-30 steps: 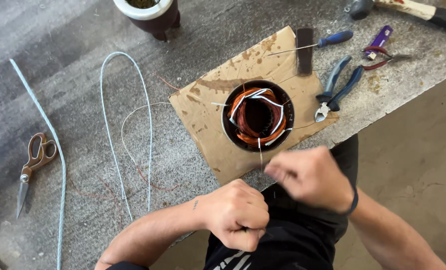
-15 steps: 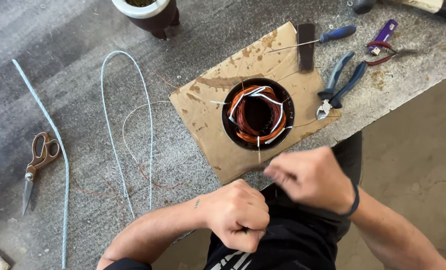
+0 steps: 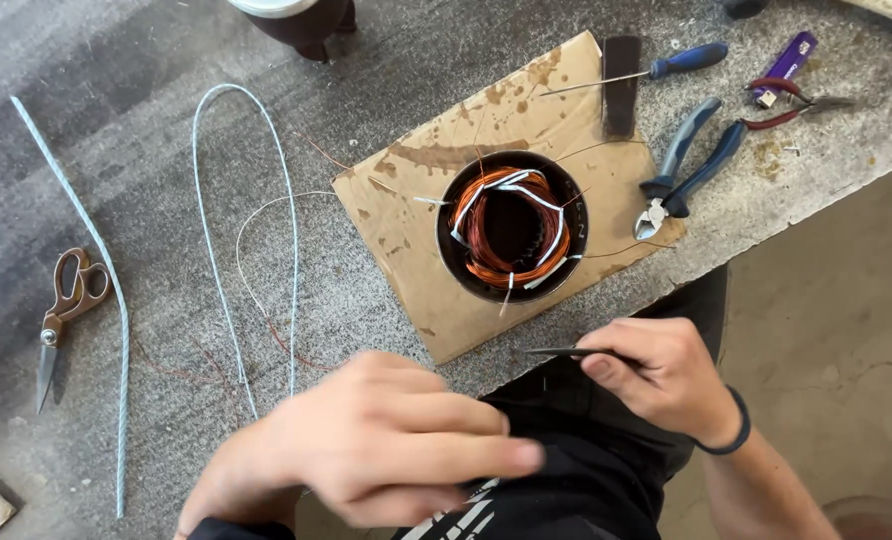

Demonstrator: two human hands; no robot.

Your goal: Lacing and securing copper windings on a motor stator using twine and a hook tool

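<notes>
Fingers of my right hand (image 3: 666, 380) pinched a thin dark blade (image 3: 566, 352) at five o'clock from the copper-wound motor core (image 3: 511, 228) on cardboard (image 3: 416, 200), while my left hand (image 3: 386, 440) hovered empty, fingers loosely together.

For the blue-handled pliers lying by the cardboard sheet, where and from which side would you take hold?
Grip the blue-handled pliers around both handles, coming from above on the far right. The handles angle up and away across bare grey worktop, while the metal jaws rest at the cardboard sheet's edge, close to the black round stator with copper windings.
</notes>
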